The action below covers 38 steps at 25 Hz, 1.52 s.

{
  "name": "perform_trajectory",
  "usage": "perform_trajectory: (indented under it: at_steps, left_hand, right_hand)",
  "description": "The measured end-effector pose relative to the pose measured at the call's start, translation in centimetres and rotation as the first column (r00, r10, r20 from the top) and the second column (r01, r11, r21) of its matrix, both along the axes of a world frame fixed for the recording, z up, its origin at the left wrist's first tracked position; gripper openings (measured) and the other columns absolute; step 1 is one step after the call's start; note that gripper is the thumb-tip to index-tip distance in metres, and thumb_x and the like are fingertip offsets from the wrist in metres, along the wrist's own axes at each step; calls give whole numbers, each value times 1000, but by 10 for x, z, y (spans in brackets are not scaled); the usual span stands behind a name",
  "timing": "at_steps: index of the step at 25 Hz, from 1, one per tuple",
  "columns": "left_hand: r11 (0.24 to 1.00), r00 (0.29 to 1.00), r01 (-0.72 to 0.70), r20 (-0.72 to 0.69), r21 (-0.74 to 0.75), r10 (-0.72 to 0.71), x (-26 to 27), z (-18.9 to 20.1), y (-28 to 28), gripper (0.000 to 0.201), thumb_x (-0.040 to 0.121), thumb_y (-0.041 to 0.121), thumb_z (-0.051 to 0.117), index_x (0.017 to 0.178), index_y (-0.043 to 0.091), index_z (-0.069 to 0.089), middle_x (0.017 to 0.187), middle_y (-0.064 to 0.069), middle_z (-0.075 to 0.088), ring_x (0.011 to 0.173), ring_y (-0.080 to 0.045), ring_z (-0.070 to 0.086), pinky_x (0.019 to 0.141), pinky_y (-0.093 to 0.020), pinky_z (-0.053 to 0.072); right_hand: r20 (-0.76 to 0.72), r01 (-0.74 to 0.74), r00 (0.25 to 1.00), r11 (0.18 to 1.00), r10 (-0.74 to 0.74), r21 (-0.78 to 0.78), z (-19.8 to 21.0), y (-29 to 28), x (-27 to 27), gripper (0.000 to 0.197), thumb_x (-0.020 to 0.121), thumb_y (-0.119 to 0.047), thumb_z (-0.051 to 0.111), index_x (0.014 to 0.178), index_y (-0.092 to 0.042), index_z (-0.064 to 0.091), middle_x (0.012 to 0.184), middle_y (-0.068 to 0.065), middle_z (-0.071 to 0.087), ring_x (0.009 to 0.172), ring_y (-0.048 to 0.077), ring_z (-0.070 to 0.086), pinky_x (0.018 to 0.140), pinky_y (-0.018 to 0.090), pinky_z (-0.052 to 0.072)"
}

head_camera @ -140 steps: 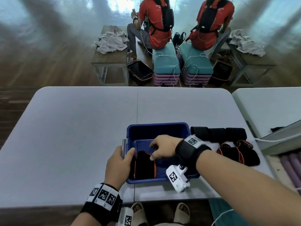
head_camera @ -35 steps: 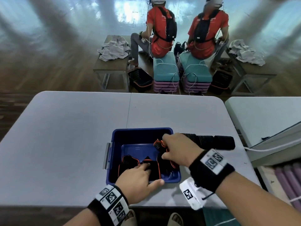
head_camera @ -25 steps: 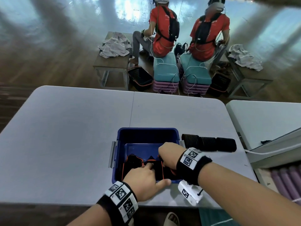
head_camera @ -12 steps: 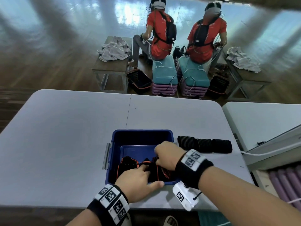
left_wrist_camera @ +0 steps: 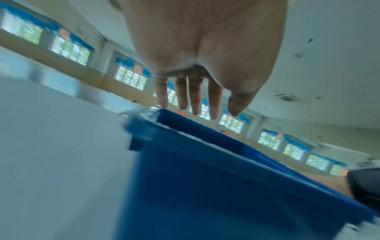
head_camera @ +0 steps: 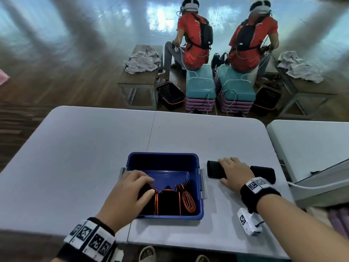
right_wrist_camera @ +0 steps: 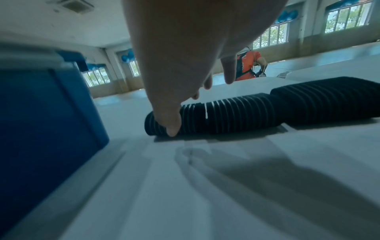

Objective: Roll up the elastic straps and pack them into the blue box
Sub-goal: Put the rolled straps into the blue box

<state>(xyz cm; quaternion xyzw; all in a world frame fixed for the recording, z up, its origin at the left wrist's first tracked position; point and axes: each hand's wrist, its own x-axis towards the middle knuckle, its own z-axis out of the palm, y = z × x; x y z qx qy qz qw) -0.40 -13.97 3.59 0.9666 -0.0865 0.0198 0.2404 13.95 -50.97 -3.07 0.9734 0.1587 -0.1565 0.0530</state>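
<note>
The blue box (head_camera: 162,155) stands on the grey table (head_camera: 85,157); it also shows in the wrist views (left_wrist_camera: 205,170) (right_wrist_camera: 41,105). Black rolled straps with orange edges (head_camera: 170,202) lie along its near side. My left hand (head_camera: 143,186) reaches into the box's left front and rests on the leftmost roll; its fingers (left_wrist_camera: 195,97) are straight above the rim. Right of the box lies a row of plain black rolls (head_camera: 214,170) (right_wrist_camera: 236,113). My right hand (head_camera: 229,171) (right_wrist_camera: 191,104) is clawed over the row's middle, thumb on the near side and fingers over the far side.
A second grey table (head_camera: 311,144) abuts on the right, with a white cable (head_camera: 321,186) along its edge. Beyond the table, two people in red shirts (head_camera: 194,38) sit on teal stools with their backs turned. Benches with grey cloths and dark baskets stand near them.
My right hand has left the box and moved right onto the row of black rolls. The left hand has shifted left and deeper over the leftmost roll in the box.
</note>
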Motion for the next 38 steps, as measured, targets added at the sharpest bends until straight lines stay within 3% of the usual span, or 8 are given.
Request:
perform_trajectory:
  at_steps: [5,10,16,21,27,32,35,38]
  left_hand:
    - [950,951,-309,44,41,308,8,-16,37,51,86,42,60,134,23,59,134,-1,52,122,-26,45,106,-44,44]
    - [925,926,-376,-49,-61,373,1,-40,49,65,92,62,38,145,25,45,140,1,48,128,-19,41,109,-36,36]
    - [908,927,-374,-107,-189,360,-1,-52,52,70,93,66,32,149,24,41,142,5,48,129,-12,40,109,-31,33]
    - [890,937,-350,-122,-291,328,-1,-60,53,67,95,65,31,152,28,37,141,17,44,131,-4,37,112,-29,32]
    - [885,962,-272,-85,-377,260,0,-60,52,45,98,60,35,142,58,28,129,38,40,123,6,39,101,-22,35]
    - [863,965,-261,-89,-432,247,0,-60,52,43,98,59,36,136,71,21,129,47,38,126,11,37,96,-12,33]
    - [851,964,-264,-102,-455,245,0,-61,52,44,98,58,36,140,64,26,131,41,43,126,8,39,98,-16,35]
    - [844,961,-277,-115,-459,252,0,-61,52,45,97,59,35,142,60,29,131,38,45,127,9,38,99,-19,35]
  right_hand:
    - [125,-64,989,987,83,-145,-36,6,6,70,91,-36,59,152,-19,31,147,3,48,138,27,40,105,44,41]
    - [186,-141,967,974,174,-178,-31,7,18,49,94,-13,47,143,-20,42,131,0,61,124,26,51,102,39,41]
    - [203,20,975,942,-93,334,58,24,16,37,84,-25,69,119,-16,58,107,5,67,94,29,63,76,40,52]
    - [279,-221,959,733,44,643,119,101,-18,37,72,-29,81,105,-25,63,98,-11,58,83,8,56,74,22,46]
    - [-293,373,927,651,-234,661,55,221,-25,32,71,-44,84,64,-20,65,65,-3,67,67,17,65,65,35,52]
    - [-577,763,644,368,-502,531,6,244,-22,47,74,-24,90,108,0,68,92,14,69,84,33,74,75,48,63]
    - [-567,767,638,488,-520,416,-1,250,-17,36,79,-35,85,76,-6,63,84,18,72,87,38,74,81,49,62]
    - [-570,748,637,596,-519,293,2,256,-13,38,85,-43,78,86,-6,70,94,15,76,90,33,75,85,40,61]
